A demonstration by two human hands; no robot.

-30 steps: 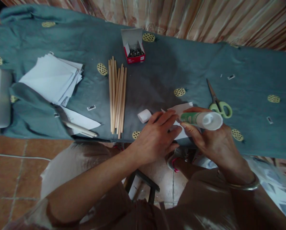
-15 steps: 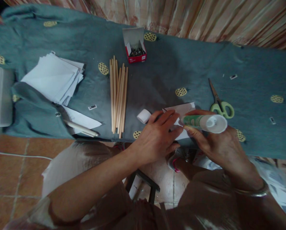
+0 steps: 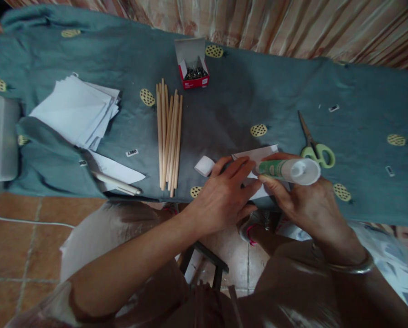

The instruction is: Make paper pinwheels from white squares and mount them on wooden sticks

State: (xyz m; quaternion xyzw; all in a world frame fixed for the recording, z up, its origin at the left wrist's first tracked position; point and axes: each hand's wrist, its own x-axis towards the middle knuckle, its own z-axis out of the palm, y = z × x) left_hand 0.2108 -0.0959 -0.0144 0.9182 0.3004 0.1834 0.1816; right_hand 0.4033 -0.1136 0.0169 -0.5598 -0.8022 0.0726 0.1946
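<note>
My right hand (image 3: 302, 200) is wrapped round a glue stick (image 3: 286, 170) with a green label, tilted so its far end meets the paper. Beneath both hands lies a white piece of paper (image 3: 258, 154), partly covered by my fingers. My left hand (image 3: 227, 196) rests on it with fingers spread, pressing it to the cloth. Just left of those fingers sits a white cap (image 3: 204, 166). Scissors with light green handles (image 3: 316, 152) lie beyond my right hand, their blades pointing away.
Several wooden sticks (image 3: 169, 136) lie in a bundle. Behind them stands an open red box (image 3: 195, 79) of small metal pieces. Stacked white paper (image 3: 77, 109), a pen (image 3: 116, 183) and a white appliance (image 3: 0, 136) are at left. Small printed paper scraps (image 3: 131, 152) dot the cloth.
My right hand and the glue stick have shifted slightly to the left and away from me. My left hand has stayed in place on the paper.
</note>
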